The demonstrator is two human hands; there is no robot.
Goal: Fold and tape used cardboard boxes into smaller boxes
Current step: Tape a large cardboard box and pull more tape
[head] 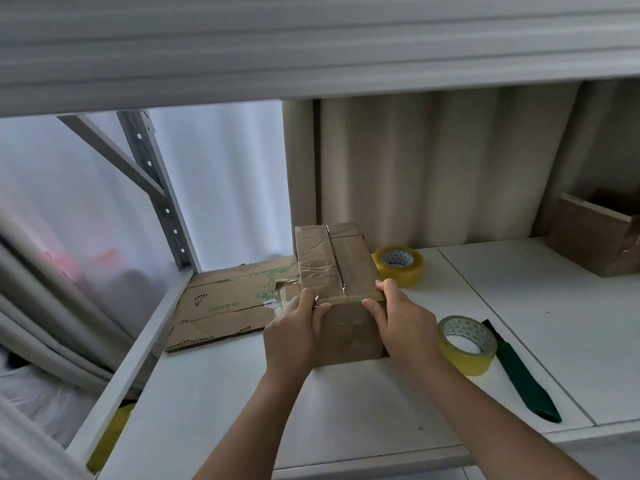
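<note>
Centrally on the white shelf (346,410) stands a small brown cardboard box (337,271), its 2 top flaps closed with a seam running away from the person and a strip of clear tape across the middle of the top. Both hands grip its near end: the left hand (294,330) curls round the near left corner with the thumb on the top edge, and the right hand (401,323) clasps the near right corner, fingers on the top flap and over the side. Just left of the box, and partly under it, lies a flattened cardboard sheet (225,306) with green printing; the green characters are too blurred to read, possibly a logo with a line of text. Behind the box to the right sits 1 roll of yellowish clear tape (400,268) lying flat, its core printed with small green triangles. A second tape roll (465,344) with the same triangle pattern on its core rests near the right wrist, touching a dark green pointed strip (523,375) that lies on the shelf beside it. At the far right, well apart, stands another open cardboard box (595,237). Pale curtains (433,168) hang behind the shelf.
</note>
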